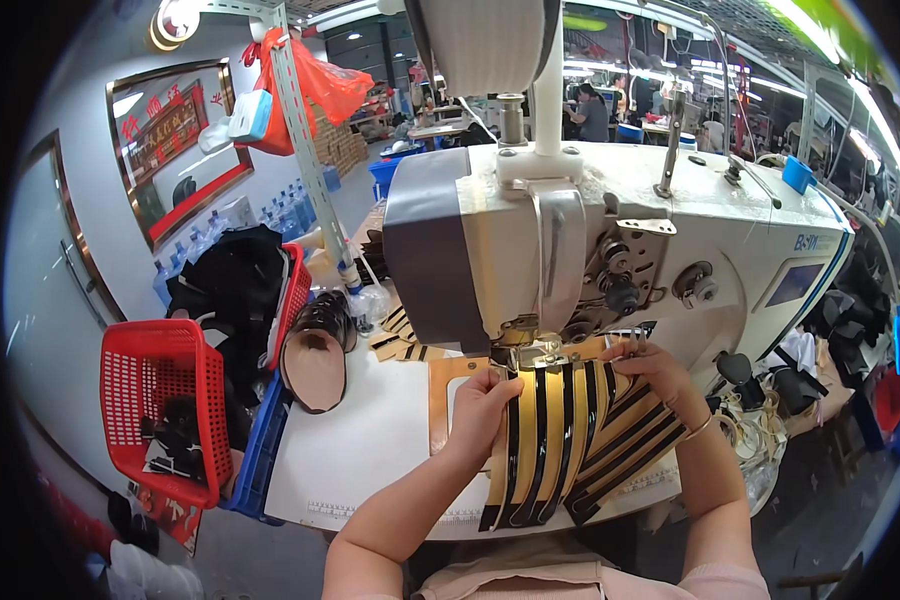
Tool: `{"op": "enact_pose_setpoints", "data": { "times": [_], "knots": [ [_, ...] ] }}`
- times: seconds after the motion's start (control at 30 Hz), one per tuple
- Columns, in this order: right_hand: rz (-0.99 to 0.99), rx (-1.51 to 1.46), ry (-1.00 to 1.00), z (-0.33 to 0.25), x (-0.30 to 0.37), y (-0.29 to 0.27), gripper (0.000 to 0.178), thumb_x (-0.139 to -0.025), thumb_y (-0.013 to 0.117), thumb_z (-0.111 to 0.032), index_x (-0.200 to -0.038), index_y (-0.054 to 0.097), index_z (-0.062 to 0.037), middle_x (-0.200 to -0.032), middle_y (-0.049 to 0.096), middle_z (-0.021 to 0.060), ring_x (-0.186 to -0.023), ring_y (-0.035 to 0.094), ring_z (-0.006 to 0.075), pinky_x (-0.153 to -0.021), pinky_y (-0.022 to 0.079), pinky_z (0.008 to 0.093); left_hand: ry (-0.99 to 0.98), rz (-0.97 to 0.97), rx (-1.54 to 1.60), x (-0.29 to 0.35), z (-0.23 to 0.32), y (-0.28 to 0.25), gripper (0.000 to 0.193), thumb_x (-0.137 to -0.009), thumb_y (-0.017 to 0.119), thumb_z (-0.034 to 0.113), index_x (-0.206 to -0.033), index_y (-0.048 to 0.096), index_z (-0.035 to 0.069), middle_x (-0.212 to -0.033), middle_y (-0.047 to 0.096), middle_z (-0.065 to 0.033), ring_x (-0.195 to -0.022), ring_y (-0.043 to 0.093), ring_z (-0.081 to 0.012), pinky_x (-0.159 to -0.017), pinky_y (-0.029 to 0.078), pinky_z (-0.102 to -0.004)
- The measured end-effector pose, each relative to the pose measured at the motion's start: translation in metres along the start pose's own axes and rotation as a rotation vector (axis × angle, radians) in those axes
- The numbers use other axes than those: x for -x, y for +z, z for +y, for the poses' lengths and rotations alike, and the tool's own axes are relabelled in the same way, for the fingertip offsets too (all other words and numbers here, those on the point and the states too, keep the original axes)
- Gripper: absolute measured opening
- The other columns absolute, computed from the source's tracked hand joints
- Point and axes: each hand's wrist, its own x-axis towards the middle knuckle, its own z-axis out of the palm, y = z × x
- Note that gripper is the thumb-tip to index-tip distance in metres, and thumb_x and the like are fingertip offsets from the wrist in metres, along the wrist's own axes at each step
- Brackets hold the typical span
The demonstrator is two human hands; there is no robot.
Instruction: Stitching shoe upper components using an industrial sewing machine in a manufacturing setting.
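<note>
Black-and-tan striped panels (542, 440) of sheet material lie in front of me, their far edge under the head of a white sewing machine (710, 215). My left hand (482, 410) is closed on the left edge of the striped panels, thumb on top, close to the needle area (540, 352). On the other side, my right hand (660, 378) is closed at their upper right edge. A small metallic item shows by its fingers, too small to name. The panels fan out toward me and hang over the front edge of the white table (370, 440).
More striped pieces (402, 335) lie behind the machine's left side. A dark shoe (315, 360) stands on the table's left. Beyond it are a red basket (160, 400), a blue crate (260, 455) and black cloth (232, 285). A thread cone (490, 45) hangs above.
</note>
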Motion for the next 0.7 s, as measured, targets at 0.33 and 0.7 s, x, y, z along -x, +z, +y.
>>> {"op": "enact_pose_setpoints", "data": {
  "times": [0.33, 0.7],
  "knots": [
    [-0.038, 0.417, -0.035, -0.024, -0.019, -0.005, 0.021, -0.082, 0.061, -0.015, -0.098, 0.064, -0.0006, -0.081, 0.06, -0.0013, -0.073, 0.052, 0.0045, -0.07, 0.042, 0.0196, 0.072, 0.014, -0.075, -0.001, -0.017, 0.0, 0.025, -0.079, 0.067, 0.018, -0.067, 0.047, 0.009, -0.058, 0.043, 0.0059, -0.05, 0.035, -0.0012, -0.044, 0.028, -0.019],
    [0.138, 0.814, 0.046, -0.061, -0.001, 0.04, 0.029, -0.084, 0.06, -0.023, -0.101, 0.065, -0.0009, -0.083, 0.064, 0.0026, -0.072, 0.054, 0.0072, -0.066, 0.044, 0.0249, 0.068, -0.03, -0.012, 0.016, -0.026, -0.008, 0.016, -0.083, 0.063, 0.018, -0.076, 0.053, 0.007, -0.063, 0.048, 0.0054, -0.051, 0.038, -0.001, -0.046, 0.03, -0.0172]
  ]
}}
